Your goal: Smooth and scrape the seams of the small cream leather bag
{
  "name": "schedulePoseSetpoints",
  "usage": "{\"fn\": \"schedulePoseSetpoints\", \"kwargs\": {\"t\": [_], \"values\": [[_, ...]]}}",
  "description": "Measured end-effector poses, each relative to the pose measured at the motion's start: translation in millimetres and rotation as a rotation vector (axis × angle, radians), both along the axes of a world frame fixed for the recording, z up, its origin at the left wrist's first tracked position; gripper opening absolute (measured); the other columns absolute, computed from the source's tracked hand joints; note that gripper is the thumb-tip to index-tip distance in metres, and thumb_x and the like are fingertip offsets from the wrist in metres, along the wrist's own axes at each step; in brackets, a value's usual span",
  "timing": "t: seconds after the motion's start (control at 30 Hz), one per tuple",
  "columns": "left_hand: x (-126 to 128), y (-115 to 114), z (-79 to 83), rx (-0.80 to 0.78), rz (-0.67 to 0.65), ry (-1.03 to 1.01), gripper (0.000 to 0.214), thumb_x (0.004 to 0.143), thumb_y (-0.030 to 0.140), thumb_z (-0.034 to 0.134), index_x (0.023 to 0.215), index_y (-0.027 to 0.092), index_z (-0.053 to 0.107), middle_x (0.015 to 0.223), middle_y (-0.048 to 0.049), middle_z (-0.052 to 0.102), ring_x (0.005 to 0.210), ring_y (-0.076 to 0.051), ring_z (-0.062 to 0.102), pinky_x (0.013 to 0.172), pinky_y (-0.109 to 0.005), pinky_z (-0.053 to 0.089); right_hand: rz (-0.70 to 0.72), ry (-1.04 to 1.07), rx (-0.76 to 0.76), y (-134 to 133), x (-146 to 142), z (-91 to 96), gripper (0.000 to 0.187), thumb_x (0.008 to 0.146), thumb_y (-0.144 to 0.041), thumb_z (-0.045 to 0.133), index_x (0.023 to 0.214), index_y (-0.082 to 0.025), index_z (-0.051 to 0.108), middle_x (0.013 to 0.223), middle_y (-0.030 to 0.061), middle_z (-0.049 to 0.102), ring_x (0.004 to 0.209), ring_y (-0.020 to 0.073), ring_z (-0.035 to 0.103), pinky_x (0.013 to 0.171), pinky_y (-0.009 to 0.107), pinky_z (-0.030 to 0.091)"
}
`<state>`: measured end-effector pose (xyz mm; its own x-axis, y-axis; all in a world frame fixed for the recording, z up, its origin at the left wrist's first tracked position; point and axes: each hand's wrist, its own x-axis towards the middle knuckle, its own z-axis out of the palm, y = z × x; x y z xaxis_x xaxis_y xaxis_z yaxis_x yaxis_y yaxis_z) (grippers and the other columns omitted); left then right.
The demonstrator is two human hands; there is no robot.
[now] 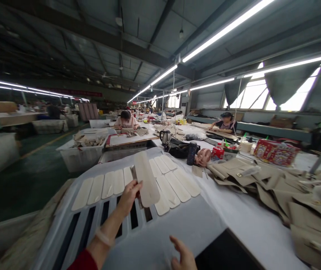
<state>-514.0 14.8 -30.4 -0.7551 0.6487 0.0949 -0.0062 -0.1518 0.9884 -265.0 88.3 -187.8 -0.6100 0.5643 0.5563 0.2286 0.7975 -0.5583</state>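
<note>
By the left grip [129,195], a pale, round-cornered strip [147,182] is pinched at its long edge and held over the grey sheet [199,215]. The right grip [184,258], partly out of view, is extended with nothing visibly grasped. On either side, similar strips [82,193] are already laid out in rows; the held one appears not yet placed, and how many remain cannot be told. Farther right, beige pieces [275,191] are heaped on the counter [235,215].
</note>
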Motion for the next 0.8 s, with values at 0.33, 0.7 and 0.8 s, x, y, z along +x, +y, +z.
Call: {"fn": "schedulePoseSetpoints", "kwargs": {"t": [0.33,0.7,0.8], "values": [[281,8,-3.7,0.016,-0.536,0.727,0.025,0.095,0.039,0.049,0.101,0.021,0.064,0.087,-0.0069,0.074,0.079,-0.022,0.071,0.071,-0.028,0.054,-0.281,0.146,-0.375,-4,151,212.1,0.077,0.073,-0.028,0.071,0.145,-0.019,0.045,0.14,0.0118,0.057,0.125,0.031,0.056,0.106,0.049,0.047],[394,10,33.5,0.403,-0.393,0.958,0.066,0.083,0.034,0.074,0.14,0.028,0.043,0.137,-0.0082,0.053,0.117,-0.026,0.057,0.099,-0.038,0.048,-0.889,-0.073,0.073,-84,432,217.4,0.067,0.079,-0.026,0.069,0.142,-0.025,0.045,0.139,0.0085,0.056,0.123,0.0269,0.056,0.104,0.043,0.049],[417,24,26.4,0.244,-0.669,0.996,0.066,0.085,0.045,0.068,0.143,0.031,0.041,0.137,-0.0058,0.056,0.123,-0.029,0.053,0.103,-0.043,0.046,-0.984,-0.106,0.048,-106,453,196.8,0.065,0.08,-0.027,0.068,0.141,-0.024,0.045,0.138,0.0084,0.056,0.125,0.0268,0.055,0.104,0.042,0.049]]}}
